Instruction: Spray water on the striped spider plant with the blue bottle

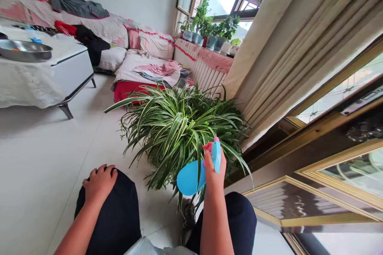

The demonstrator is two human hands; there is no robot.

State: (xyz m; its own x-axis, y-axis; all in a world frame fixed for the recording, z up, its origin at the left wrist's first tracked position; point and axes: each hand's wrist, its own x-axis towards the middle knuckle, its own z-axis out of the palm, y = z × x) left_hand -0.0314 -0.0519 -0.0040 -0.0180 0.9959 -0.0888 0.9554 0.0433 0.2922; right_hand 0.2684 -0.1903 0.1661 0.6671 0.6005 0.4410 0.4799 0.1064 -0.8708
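Observation:
My right hand point(213, 171) is wrapped round a light blue spray bottle point(191, 175) with a pink trigger, its nozzle close to the leaves of a large striped spider plant point(176, 127) on the white floor in front of me. My left hand point(100, 181) rests, fingers curled, on my left knee in dark trousers; it holds nothing I can see.
Beige curtain point(287, 48) and gold-framed glass door point(335, 159) stand to the right. A radiator with a pink cover point(209, 67) carries potted plants point(209, 32) under the window. Sofa with bedding point(143, 63) at the back, white low table point(60, 75) with a metal basin point(25, 50) at left.

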